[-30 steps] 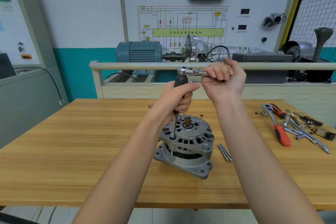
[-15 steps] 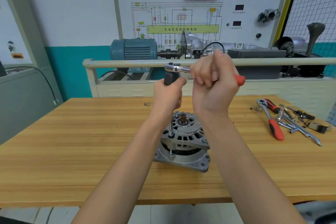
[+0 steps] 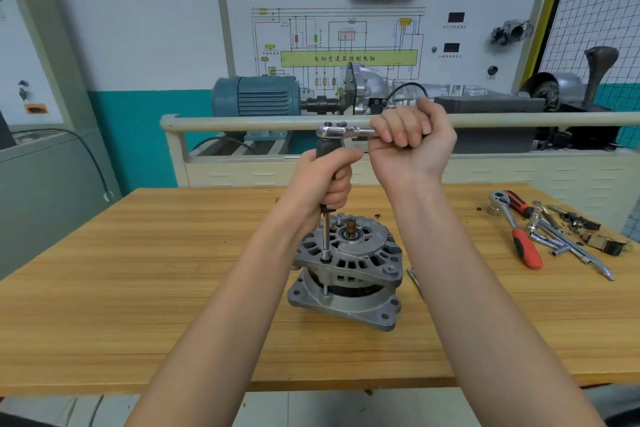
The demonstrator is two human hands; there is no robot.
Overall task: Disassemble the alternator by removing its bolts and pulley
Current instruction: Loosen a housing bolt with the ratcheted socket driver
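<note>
On the wooden worktop point(image 3: 138, 305), the grey cast-aluminium alternator point(image 3: 348, 270) stands unclamped as the left hand point(image 3: 322, 184) grips a black-handled extension driver point(image 3: 326, 236) and the right hand point(image 3: 412, 142) grips the chrome ratchet point(image 3: 341, 131); a hard pull could tip it or slip the socket. Loose tools, including a red-handled ratchet point(image 3: 519, 236), lie well right; freed long bolts point(image 3: 414, 281) sit just beside.

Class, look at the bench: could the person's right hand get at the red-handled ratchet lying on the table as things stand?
Probably yes: the red-handled ratchet lies uncovered on the table's right side with nothing between. But the right hand grips the ratchet in use and would have to let go.
</note>
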